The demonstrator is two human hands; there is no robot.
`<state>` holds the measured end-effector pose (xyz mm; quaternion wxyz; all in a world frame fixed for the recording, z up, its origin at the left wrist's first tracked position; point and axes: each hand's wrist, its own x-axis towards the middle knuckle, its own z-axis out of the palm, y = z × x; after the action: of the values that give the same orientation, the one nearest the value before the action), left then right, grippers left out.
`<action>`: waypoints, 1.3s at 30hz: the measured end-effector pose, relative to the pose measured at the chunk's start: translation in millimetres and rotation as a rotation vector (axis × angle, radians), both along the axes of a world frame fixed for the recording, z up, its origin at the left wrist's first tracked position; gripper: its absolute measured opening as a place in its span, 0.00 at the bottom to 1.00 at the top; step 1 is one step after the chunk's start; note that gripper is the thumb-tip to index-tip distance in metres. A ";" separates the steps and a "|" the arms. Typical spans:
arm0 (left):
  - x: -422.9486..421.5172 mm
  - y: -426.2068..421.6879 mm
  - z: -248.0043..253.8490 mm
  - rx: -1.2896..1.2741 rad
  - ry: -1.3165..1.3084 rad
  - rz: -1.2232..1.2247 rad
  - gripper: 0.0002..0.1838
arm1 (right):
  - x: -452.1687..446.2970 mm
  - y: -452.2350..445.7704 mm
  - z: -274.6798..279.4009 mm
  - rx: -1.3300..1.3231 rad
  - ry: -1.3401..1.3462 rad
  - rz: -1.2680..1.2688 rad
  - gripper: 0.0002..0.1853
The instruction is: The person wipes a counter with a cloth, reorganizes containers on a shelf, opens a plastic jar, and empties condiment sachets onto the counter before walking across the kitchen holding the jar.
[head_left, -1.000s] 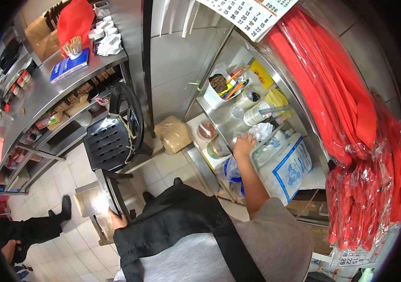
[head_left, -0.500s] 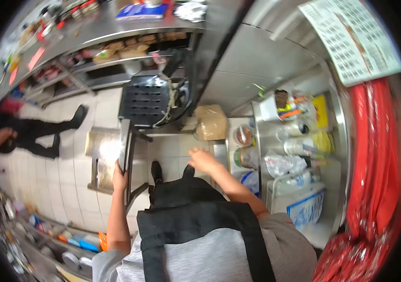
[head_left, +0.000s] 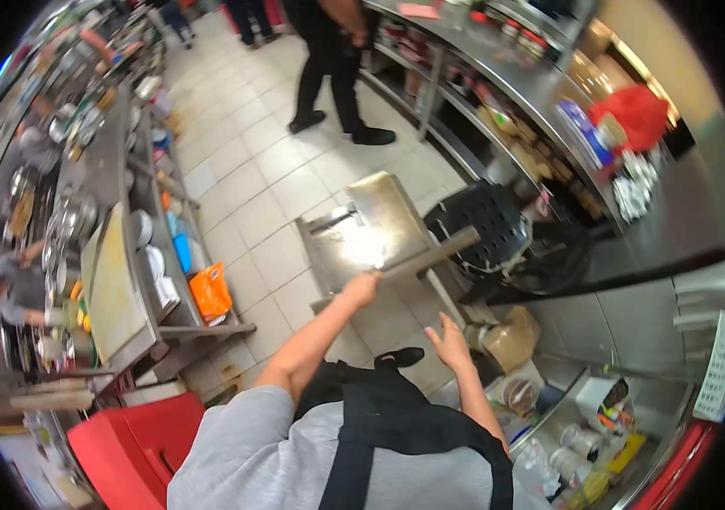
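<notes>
My left hand (head_left: pixel 362 290) is closed on the near edge of a metal stand (head_left: pixel 388 212), which has a shiny flat top and a raised bar along one side. A dark, slim object (head_left: pixel 334 219) lies on that top. To the right, my right hand (head_left: pixel 450 342) is in the air with its fingers apart, holding nothing. It is nearest to a brown wrapped package (head_left: pixel 515 338) on the floor side. A black plastic chair (head_left: pixel 481 225) stands just beyond the stand.
Beyond the stand a person in black trousers (head_left: pixel 328 76) is standing. On the left runs a steel counter with an orange bag (head_left: pixel 211 292) on its lower shelf, near a red bin (head_left: pixel 137 446). Lower right is a shelf with a white container (head_left: pixel 598 398). A co-worker (head_left: pixel 27 289) appears far left.
The view has swung left, away from the shelf. My right hand has left the plastic bag on the shelf and moved over beside the stand. My left hand stays on the stand.
</notes>
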<state>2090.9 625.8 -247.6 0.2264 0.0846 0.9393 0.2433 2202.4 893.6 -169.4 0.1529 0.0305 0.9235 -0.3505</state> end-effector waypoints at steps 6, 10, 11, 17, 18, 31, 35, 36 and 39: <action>89.3 -15.1 56.7 0.041 -0.242 -0.275 0.33 | -22.7 -92.5 -3.3 -0.472 -0.527 -0.606 0.44; 144.0 -92.1 6.7 0.417 -0.072 -0.300 0.34 | 17.6 -149.6 -78.9 -0.340 -0.203 -1.052 0.37; 157.8 -123.6 -2.5 0.407 -0.036 -0.230 0.33 | 30.8 -148.5 -92.6 -0.287 -0.126 -1.016 0.32; 246.4 -329.8 -54.0 -0.010 -0.335 0.105 0.26 | 48.1 -116.6 -102.2 -0.130 0.159 -0.941 0.26; 262.0 -358.0 -56.8 -0.020 -0.400 0.188 0.26 | 47.4 -95.9 -118.1 -0.109 0.164 -0.940 0.27; 369.0 -360.3 -86.8 0.269 -0.534 0.537 0.26 | 91.4 -71.3 -50.1 0.345 0.107 -1.004 0.40; 368.3 -357.2 -104.7 0.250 -0.511 0.442 0.26 | 125.5 -108.9 -63.7 0.527 0.117 -0.938 0.41; 371.7 -364.5 -119.0 0.234 -0.549 0.456 0.26 | 122.5 -110.5 -58.9 0.512 0.067 -0.954 0.42; 342.4 -390.8 -121.8 0.086 -0.622 0.322 0.25 | 118.1 -100.7 -69.3 0.508 0.131 -0.943 0.44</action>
<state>2433.3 235.0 -369.4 0.4567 -0.1335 0.8156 0.3293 2320.5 792.9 -238.7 -0.0911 0.4559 0.8729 -0.1477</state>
